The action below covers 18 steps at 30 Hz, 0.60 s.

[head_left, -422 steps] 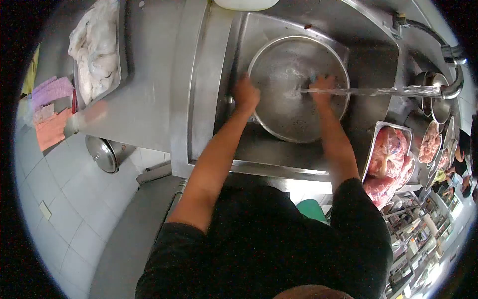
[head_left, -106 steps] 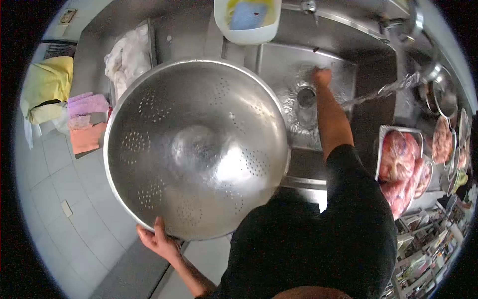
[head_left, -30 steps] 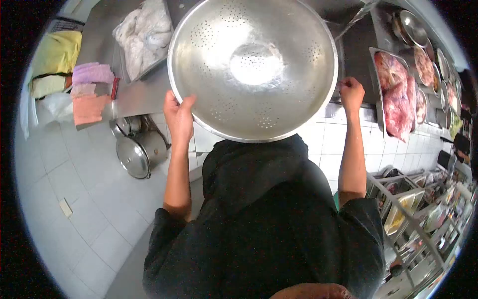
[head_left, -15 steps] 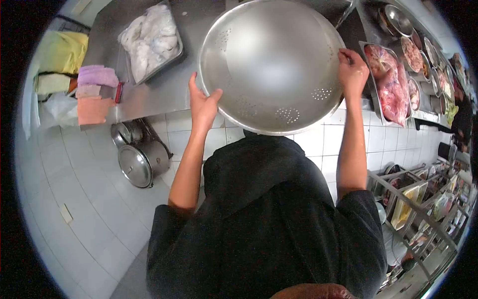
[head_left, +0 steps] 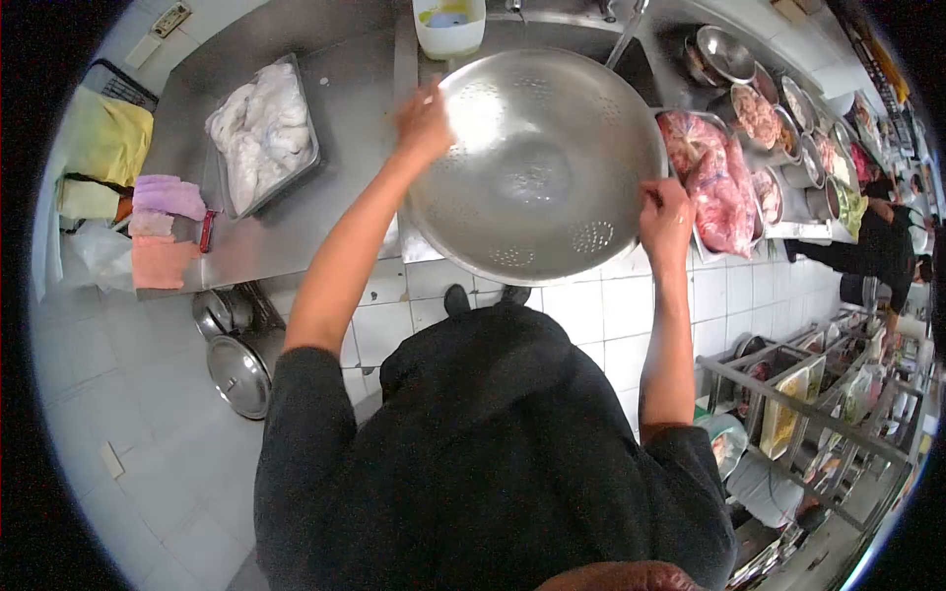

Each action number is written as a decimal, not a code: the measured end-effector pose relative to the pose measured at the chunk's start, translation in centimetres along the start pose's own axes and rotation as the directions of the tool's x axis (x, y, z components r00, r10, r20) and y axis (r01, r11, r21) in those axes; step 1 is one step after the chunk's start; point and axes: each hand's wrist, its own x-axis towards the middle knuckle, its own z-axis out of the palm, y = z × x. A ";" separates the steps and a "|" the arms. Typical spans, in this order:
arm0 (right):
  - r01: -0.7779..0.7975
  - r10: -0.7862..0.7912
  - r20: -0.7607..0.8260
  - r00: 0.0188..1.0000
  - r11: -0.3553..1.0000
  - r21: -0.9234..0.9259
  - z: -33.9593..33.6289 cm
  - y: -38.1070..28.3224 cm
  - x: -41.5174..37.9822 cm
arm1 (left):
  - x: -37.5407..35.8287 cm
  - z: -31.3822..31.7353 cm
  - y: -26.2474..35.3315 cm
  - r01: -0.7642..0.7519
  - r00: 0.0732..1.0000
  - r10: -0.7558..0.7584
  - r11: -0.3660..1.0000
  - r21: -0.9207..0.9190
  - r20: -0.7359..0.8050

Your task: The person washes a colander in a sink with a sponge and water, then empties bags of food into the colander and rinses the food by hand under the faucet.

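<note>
A rectangular metal tray (head_left: 313, 148) of pale, whitish pieces (head_left: 258, 133) rests on the stainless-steel counter (head_left: 360, 167), near a purple cloth (head_left: 168, 195) and an orange cloth (head_left: 163, 264). A round lidded steel pot (head_left: 238, 377) shows below; at right, plastic-wrapped red meat (head_left: 717, 197) lies near a shiny round bowl (head_left: 729, 54).

Black short-sleeved clothing, bare forearms, dark shoes.
Behind the grip, on the side nearest the camera, a loose black top (head_left: 512, 463) covers the torso, its cloth matte, with soft folds and greyish patches where light falls on it. Two wide short sleeves are of the same black: the left sleeve (head_left: 305, 443) ends well back from the left hand (head_left: 424, 123), the right sleeve (head_left: 690, 483) well back from the right hand (head_left: 667, 219), each hem circling the arm. From there to the fingers, the forearms (head_left: 345, 261) and hands are bare; the left hand is blurred. Lower than the grip, between the hands, two dark shoes (head_left: 457, 300) show rounded toes.
</note>
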 end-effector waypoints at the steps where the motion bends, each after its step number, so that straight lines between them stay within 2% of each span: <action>1: -0.009 0.009 0.000 1.000 1.000 0.010 -0.2 0.4 -0.1 | 1.8 -0.1 1.9 0.008 0.998 -0.005 0.999 -0.048 0.065; 2: -0.020 0.020 -0.002 1.000 1.000 0.018 -0.5 0.8 -0.2 | 3.4 0.6 3.6 0.014 0.997 -0.017 0.999 0.044 0.073; 3: -0.037 0.037 -0.004 0.999 0.999 0.023 -0.9 1.3 -0.4 | 6.0 2.2 4.2 0.015 0.994 -0.011 0.999 -0.040 0.110; 5: -0.004 0.005 -0.028 1.000 0.999 0.034 -1.5 1.8 -0.1 | 9.6 6.4 5.5 0.055 0.996 -0.040 0.982 -0.180 0.086; 6: -0.038 0.038 -0.019 0.999 0.999 0.016 -1.9 1.9 0.0 | 10.3 6.5 6.9 0.095 0.990 -0.075 0.981 -0.169 0.118; 8: -0.080 0.082 -0.034 0.996 0.995 0.059 -2.5 1.4 0.5 | 10.0 6.7 9.5 0.179 0.968 -0.149 0.974 -0.139 0.200; 11: -0.153 0.155 -0.009 0.988 0.982 0.111 -3.1 0.2 0.8 | 10.4 8.0 12.8 0.261 0.950 -0.226 0.954 -0.148 0.217; 14: -0.231 0.233 0.005 0.973 0.963 0.140 -3.7 -1.4 1.6 | 10.9 10.5 15.4 0.276 0.949 -0.240 0.947 -0.166 0.206; 17: -0.287 0.288 0.005 0.958 0.954 0.083 -4.1 -2.6 2.1 | 11.2 12.7 17.6 0.278 0.948 -0.241 0.945 -0.170 0.209; 18: -0.357 0.357 0.028 0.934 0.926 0.125 -4.2 -3.3 2.4 | 11.1 12.8 18.2 0.280 0.947 -0.244 0.945 -0.166 0.207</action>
